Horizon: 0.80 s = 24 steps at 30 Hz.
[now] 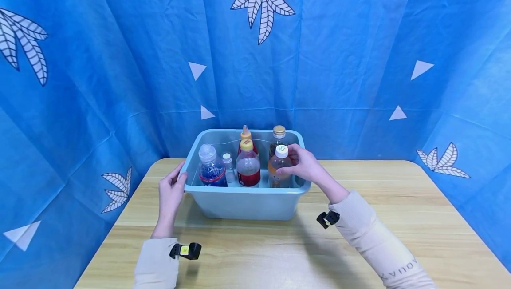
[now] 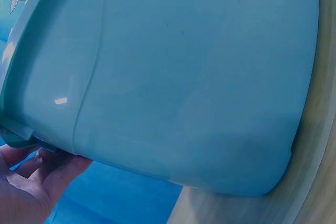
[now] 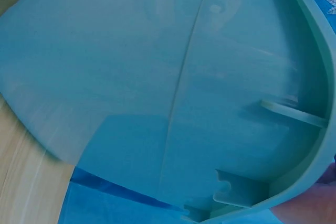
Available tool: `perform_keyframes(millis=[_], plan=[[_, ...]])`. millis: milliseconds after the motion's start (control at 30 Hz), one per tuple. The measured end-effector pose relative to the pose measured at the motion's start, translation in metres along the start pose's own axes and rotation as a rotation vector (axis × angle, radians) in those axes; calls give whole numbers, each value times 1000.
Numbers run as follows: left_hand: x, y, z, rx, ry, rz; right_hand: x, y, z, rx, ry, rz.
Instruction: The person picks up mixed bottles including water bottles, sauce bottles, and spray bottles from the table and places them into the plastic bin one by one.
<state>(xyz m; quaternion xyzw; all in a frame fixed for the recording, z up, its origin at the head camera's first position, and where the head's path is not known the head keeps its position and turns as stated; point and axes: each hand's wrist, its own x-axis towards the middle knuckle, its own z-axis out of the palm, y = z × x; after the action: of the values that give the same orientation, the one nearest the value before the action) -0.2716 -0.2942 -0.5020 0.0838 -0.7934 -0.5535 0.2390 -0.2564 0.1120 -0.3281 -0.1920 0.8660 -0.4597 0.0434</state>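
A light blue plastic bin (image 1: 243,202) stands on the table and holds several bottles. My left hand (image 1: 170,193) grips its left rim, thumb on top; in the left wrist view the fingers (image 2: 63,174) reach under the lip. With my right hand (image 1: 306,164) I hold a clear bottle with a white cap and an orange tint (image 1: 275,169), inside the bin's right end. Behind it stands a gold-capped bottle (image 1: 279,131). In the right wrist view the bin wall hides most of that hand.
Also in the bin are a blue-labelled bottle (image 1: 212,169), a small white-capped bottle (image 1: 228,167), a yellow-capped bottle with a red label (image 1: 248,167) and a squeeze bottle (image 1: 245,135). The wooden table (image 1: 255,253) meets a blue curtain (image 1: 339,58) behind.
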Motion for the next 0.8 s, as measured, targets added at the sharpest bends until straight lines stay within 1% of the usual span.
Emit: perform_keyframes(millis=[33,67,100,133,167,200,267,300,367,400,467,500,533,567,700,800], plan=[[-3,9,-1,-14,-12,-15,-1,0,-1,4,4,-3],[-8,21,-4,-44,-35,-22,-2,0,-1,13,9,-4],[-12,32,-6,-51,-43,-36,-2,1,-2,17,13,-11],[-16,45,-8,-61,-53,-40,-3,1,-3,24,19,-12],[-20,54,-10,-98,-54,-39,-4,1,-4,29,24,-14],[-22,61,-11,-82,-52,-31,-5,1,-5,31,28,-16],[-30,85,-15,-65,-74,-22,-7,1,-7,29,32,-21],[-31,90,-15,-61,-70,-13,-8,1,-8,26,34,-21],[-38,111,-17,-31,-93,-13,-10,1,-9,24,39,-23],[-42,123,-18,14,-102,-18,-12,2,-10,21,39,-26],[-48,139,-19,54,-114,-24,-14,3,-12,21,43,-30],[-50,144,-20,78,-115,-20,-15,4,-12,22,45,-33],[-52,152,-20,128,-121,-24,-16,4,-13,25,47,-37],[-53,155,-21,153,-123,-19,-18,5,-14,28,48,-40],[-52,161,-24,269,-149,42,-21,6,-19,34,65,-62],[-50,165,-28,356,-191,93,-23,8,-24,11,83,-77]])
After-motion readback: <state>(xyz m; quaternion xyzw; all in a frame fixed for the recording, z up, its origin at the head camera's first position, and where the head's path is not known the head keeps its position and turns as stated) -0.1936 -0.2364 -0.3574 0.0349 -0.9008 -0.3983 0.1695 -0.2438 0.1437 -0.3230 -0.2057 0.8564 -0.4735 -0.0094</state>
